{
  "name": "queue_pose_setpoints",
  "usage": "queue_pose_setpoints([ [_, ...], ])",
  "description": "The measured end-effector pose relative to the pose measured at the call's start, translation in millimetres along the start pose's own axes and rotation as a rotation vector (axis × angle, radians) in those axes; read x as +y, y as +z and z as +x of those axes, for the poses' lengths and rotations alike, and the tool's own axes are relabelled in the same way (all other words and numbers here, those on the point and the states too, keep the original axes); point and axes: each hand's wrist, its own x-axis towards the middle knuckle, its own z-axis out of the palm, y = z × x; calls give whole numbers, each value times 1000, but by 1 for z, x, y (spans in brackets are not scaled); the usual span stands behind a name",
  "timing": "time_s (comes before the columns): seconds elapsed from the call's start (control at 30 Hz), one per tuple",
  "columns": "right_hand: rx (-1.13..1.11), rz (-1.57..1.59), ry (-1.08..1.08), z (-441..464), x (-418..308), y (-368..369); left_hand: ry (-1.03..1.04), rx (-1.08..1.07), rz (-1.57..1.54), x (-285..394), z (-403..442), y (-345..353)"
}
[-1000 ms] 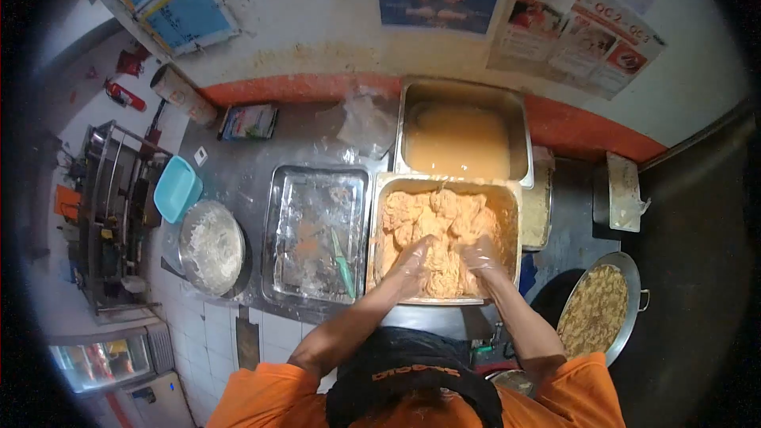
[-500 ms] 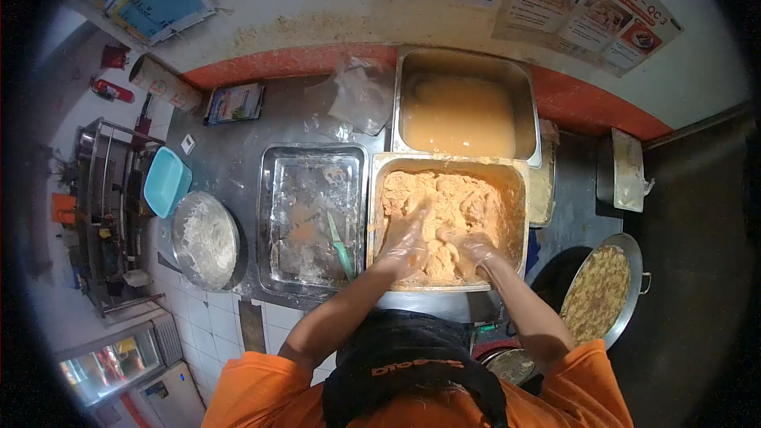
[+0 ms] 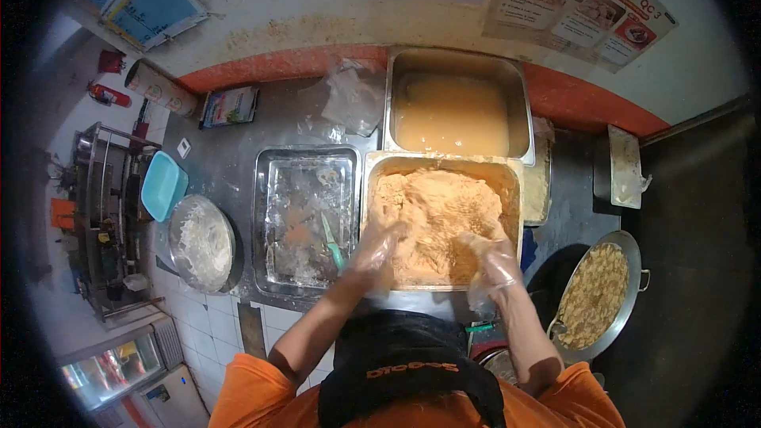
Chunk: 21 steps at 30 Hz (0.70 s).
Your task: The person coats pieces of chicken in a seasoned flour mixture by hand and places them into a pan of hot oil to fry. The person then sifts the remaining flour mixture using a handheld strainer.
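A deep metal pan (image 3: 519,190) in front of me holds a mass of orange-coated pieces in breading flour (image 3: 436,206), blurred by motion. My left hand (image 3: 379,250), in a clear plastic glove, is at the pan's near left side, its fingers at the coated mass. On the near right side my right hand (image 3: 495,260), also gloved, reaches over the rim with its fingertips at the flour. Motion smears the fingers of both hands, so I cannot make out whether they grip anything.
Behind stands a metal pan of cloudy orange liquid (image 3: 452,115). To the left lie a shallow tray (image 3: 260,222) with a green-handled knife (image 3: 331,242), a floury bowl (image 3: 226,257) and a turquoise tub (image 3: 165,186). A wide pan of fried pieces (image 3: 594,293) sits at right.
Both hands have drawn back toward the pan's near edge and spread further apart. The coated mass has shifted and now looks heaped and blurred across the pan.
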Motion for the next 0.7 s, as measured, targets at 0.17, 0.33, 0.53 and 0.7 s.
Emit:
queue_pose_setpoints([
  [0.17,97,292,405,43,28,-39,-52,199,238,42,47,3],
  [0.33,149,297,301,81,69,-28,-436,112,583,97,102,11],
  [0.53,166,360,222,115,37,-1,-361,38,715,84,139,14],
  [0.7,-147,-532,215,114,-6,0,-408,-13,728,58,149,26],
])
